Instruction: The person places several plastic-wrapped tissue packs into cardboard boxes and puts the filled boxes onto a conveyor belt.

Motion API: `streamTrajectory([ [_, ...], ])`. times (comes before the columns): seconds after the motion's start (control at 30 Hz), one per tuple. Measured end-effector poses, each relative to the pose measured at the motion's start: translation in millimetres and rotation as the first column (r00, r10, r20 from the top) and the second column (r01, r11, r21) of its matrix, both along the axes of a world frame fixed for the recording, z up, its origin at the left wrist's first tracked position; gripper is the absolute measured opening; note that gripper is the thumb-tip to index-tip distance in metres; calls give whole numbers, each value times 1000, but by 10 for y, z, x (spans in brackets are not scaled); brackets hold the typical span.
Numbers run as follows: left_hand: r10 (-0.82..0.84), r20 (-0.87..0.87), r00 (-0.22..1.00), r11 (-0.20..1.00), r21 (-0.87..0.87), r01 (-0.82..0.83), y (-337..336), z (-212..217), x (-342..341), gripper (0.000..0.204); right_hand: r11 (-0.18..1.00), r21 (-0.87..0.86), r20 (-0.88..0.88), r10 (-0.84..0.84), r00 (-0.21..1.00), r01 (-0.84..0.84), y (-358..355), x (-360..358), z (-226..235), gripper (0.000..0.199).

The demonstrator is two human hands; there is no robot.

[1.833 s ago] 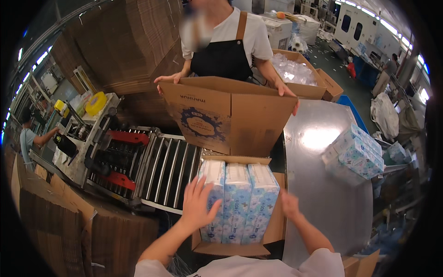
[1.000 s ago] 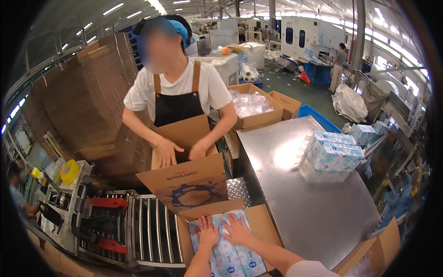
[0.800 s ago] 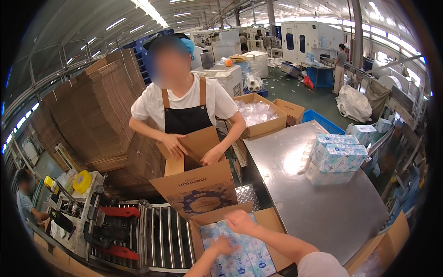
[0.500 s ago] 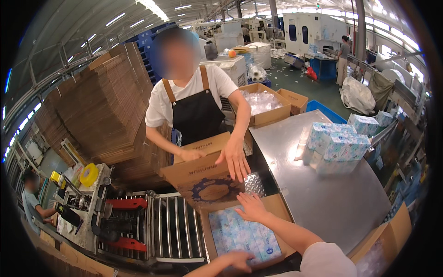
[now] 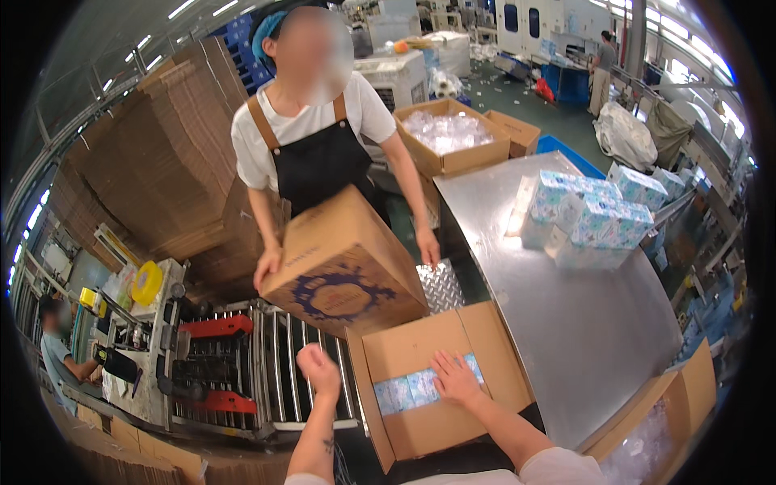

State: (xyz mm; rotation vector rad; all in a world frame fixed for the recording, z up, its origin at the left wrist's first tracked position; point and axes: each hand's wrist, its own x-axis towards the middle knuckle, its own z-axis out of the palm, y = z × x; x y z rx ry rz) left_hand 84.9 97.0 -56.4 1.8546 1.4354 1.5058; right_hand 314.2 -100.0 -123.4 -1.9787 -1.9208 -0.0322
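Observation:
An opened cardboard carton (image 5: pixel 440 443) sits in front of me with blue-and-white tissue packs (image 5: pixel 402 393) inside. Its near and far flaps lie inward over the packs, leaving a strip of them showing. My right hand (image 5: pixel 457 377) rests flat on that strip, fingers spread. To the left of the carton, above the rollers, my left hand (image 5: pixel 320 370) is raised and curled into a fist; nothing shows in it. Just beyond, a co-worker holds a tilted printed carton (image 5: pixel 343 275) with one hand on its left side; the other hand hangs at its right.
A metal table (image 5: pixel 582 323) on the right bears more tissue packs (image 5: pixel 610 218). Roller conveyor (image 5: pixel 293 380) with a red-railed machine (image 5: pixel 217 364) lies left. Flattened cardboard (image 5: pixel 153 178) is stacked behind. Cartons of clear plastic (image 5: pixel 449 133) stand at the back and lower right.
The carton's near and far flaps have come over the packs. My left hand has moved left and up, closing. The co-worker's carton now shows upright sides and a closed top, tilted.

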Motion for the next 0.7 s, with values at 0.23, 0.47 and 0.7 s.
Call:
streamTrajectory([
  [0.23, -258, -597, 759, 943, 17, 334, -190, -808, 1429, 34, 993, -115, 3, -39, 999, 39, -92, -22, 299, 34],
  [0.47, -264, -654, 709, 962, -234, 142, -252, -599, 728, 28, 555, -110, -637, -676, 371, 824, -1675, -144, -15, 24],
  [0.7, -82, -647, 758, 964, -245, -105, -904, -610, -396, 30, 474, -562, -781, -574, -245, 678, -775, 411, -449, 45],
])
